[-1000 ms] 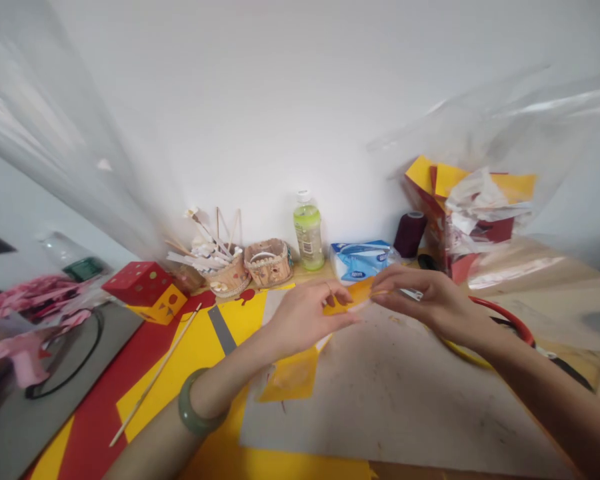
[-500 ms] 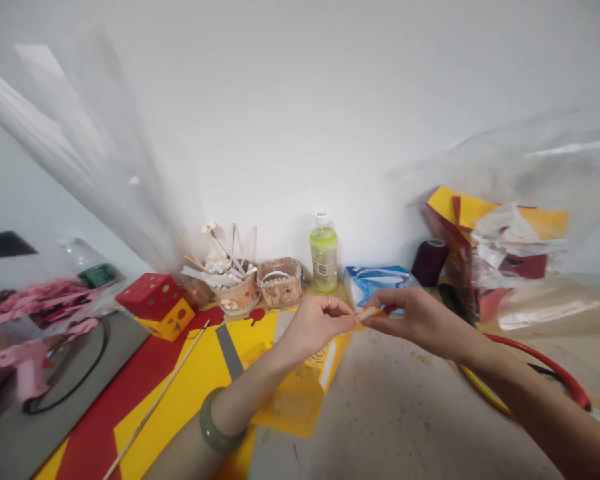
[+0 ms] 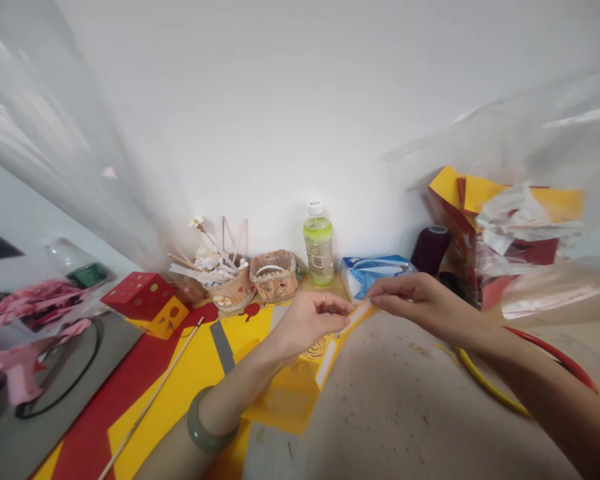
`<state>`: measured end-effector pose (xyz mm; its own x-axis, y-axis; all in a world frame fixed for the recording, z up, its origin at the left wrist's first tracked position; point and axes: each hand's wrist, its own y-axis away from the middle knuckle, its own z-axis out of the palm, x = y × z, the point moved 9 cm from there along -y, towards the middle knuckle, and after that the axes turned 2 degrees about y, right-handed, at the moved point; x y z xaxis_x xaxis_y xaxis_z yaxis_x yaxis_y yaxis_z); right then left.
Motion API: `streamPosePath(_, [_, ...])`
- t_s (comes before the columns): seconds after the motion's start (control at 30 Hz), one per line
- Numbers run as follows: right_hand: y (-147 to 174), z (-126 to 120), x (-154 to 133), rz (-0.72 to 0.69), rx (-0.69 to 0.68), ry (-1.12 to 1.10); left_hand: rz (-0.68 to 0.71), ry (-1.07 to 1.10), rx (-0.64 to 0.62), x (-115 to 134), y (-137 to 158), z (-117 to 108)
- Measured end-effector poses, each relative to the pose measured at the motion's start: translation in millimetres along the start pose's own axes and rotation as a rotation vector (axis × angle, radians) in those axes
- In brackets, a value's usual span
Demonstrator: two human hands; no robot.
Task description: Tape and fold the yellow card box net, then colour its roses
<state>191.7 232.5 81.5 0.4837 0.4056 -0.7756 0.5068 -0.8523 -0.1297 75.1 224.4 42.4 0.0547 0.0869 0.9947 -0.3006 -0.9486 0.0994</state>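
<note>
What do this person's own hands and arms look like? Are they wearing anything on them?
Both are gloveless, with no sleeves in view. The left hand wears a thin gold-coloured ring on one finger, and a thick, smooth, grey-green bangle circles that wrist. On the right hand, no jewellery shows.

Place: we log a craft workspace | left: pink glue gun (image 3: 15, 377), yellow sheet (image 3: 183, 370) | far right: thread spool (image 3: 430, 251)
</note>
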Motion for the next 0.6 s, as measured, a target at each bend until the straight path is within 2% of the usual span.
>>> streamPosePath(0.1, [-0.6, -2.5, -1.0, 0.011, 0.032, 0.015, 0.03, 0.015, -0.081, 3.3, 2.5, 6.3])
streamPosePath(0.23, [-1.7, -3.0, -3.5, 0.005, 0.063, 0.032, 0.051, 0.032, -0.127, 4.4, 2.0, 10.3])
streamPosePath(0.43, [-0.6, -7.8, -1.7, 0.055, 0.162, 0.093, 0.038, -0.079, -0.078, 2.9, -0.8, 3.4])
streamPosePath(0.6, [0.7, -20.4, -1.6, -0.021, 0.207, -0.023, 0.164, -0.065, -0.097, 24.6, 5.6, -7.8])
